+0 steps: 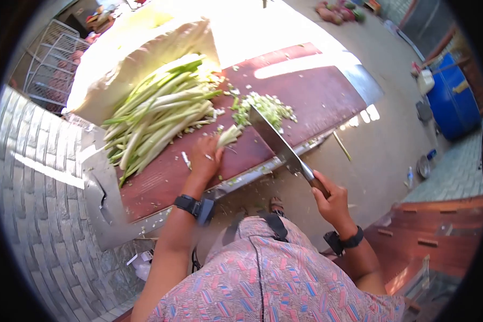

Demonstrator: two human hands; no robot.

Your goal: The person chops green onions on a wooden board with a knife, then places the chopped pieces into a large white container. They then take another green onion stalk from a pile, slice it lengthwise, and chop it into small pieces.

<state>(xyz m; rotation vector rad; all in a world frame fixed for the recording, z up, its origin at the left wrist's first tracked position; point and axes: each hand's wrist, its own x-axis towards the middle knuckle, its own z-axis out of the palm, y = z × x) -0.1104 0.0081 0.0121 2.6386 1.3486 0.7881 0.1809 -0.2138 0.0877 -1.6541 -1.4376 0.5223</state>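
My left hand [205, 155] rests on the reddish-brown cutting board [161, 193], its fingers closed on a short bunch of pale green onion stalks [229, 136]. In my right hand [331, 197] is the wooden handle of a large cleaver [279, 142]. The blade slants up and left across the board, its far end beside a pile of chopped green onion [263, 109]. A big heap of whole green onions [161, 110] lies left of and beyond my left hand. Loose chopped bits are scattered between the heap and the pile.
Behind the onion heap stands a large pale sack [139, 64]. The board lies on a metal-edged table [354, 80] near a brick wall [37, 198]. To the right are a blue barrel [453, 99] and a wooden surface [429, 236]. A wire rack [53, 64] stands back left.
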